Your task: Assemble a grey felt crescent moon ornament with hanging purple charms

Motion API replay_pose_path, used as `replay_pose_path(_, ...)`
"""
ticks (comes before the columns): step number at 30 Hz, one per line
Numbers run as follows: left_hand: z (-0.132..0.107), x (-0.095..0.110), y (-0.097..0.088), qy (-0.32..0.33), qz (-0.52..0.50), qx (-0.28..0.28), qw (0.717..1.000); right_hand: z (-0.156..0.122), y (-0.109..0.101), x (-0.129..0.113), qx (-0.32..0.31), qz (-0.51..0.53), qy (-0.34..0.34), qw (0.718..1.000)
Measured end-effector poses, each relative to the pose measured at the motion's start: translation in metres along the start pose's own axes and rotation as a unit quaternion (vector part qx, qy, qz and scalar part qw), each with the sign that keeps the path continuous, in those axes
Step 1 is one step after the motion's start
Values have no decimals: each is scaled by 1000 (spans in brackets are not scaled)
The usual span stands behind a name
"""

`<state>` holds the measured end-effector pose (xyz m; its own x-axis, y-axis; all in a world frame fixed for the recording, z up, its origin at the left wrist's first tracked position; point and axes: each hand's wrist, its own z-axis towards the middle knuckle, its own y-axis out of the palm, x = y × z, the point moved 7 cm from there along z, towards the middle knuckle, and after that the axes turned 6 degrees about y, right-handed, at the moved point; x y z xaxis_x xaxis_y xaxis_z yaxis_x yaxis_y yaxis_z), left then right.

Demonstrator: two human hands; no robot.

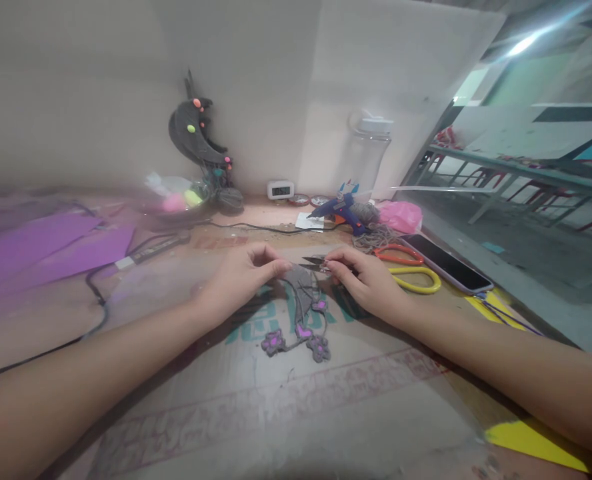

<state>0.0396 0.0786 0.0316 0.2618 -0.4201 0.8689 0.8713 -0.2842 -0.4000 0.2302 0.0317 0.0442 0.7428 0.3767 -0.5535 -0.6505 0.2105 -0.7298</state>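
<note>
My left hand (262,268) pinches the top edge of a grey fabric ornament (303,293) between thumb and fingers. The ornament is curved, and grey flowers with purple centres (319,347) hang from it on cords above the table. In my right hand (363,277) are scissors (314,261), gripped close to their dark pointed blades. These blades point left, parted, right beside the top of the ornament. Behind my right hand show an orange handle loop (401,254) and a yellow handle loop (419,280); whether they belong to the held scissors I cannot tell.
A phone (449,263) lies at the right. Toward the back are a blue glue gun (343,210), grey yarn (376,237), a small clock (281,190) and a clear bottle (369,157). Purple sheets (51,253) and a black cable (96,290) lie left. A dark crescent ornament (189,137) stands behind.
</note>
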Motion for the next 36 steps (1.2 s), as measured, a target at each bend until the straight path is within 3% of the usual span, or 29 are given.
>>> replay_pose_path(4, 4, 11, -10, 26, 43, -27, 998, 3, -8, 6, 29, 15, 27, 999)
replay_pose_path(8, 6, 51, -35, 118, 220, -68, 966, 6, -9, 10, 34, 15, 33, 999)
replay_pose_path(10, 6, 63, -54, 95, 292, -68, 949, 6, -9, 9, 31, 14, 27, 999)
replay_pose_path(12, 7, 73, -73, 79, 338, -41, 937, 6, -7, 7, 26, 10, 19, 999)
replay_pose_path(13, 7, 78, -79, 95, 343, -23, 934, 6, -6, 7, 22, 6, 17, 1000)
replay_pose_path(15, 7, 88, -88, 159, 338, 63, 925, 6, -4, 7, 13, -2, 18, 1000)
replay_pose_path(16, 7, 87, -85, 180, 332, 70, 923, 6, -3, 8, 10, -8, 18, 1000)
replay_pose_path(18, 9, 78, -65, 215, 351, 25, 911, 6, -2, 9, 7, -22, 11, 1000)
replay_pose_path(22, 7, 39, -17, 218, 398, -80, 887, 5, 3, 6, -16, -52, -34, 998)
replay_pose_path(25, 1, 19, 2, 238, 398, -89, 881, 4, 7, 3, -41, -62, -65, 995)
replay_pose_path(30, -3, 3, 7, 221, 361, -74, 903, 3, 9, 6, -48, -74, -60, 994)
replay_pose_path(36, 3, 0, 5, 185, 346, -67, 917, 4, 7, 12, -24, -49, 15, 998)
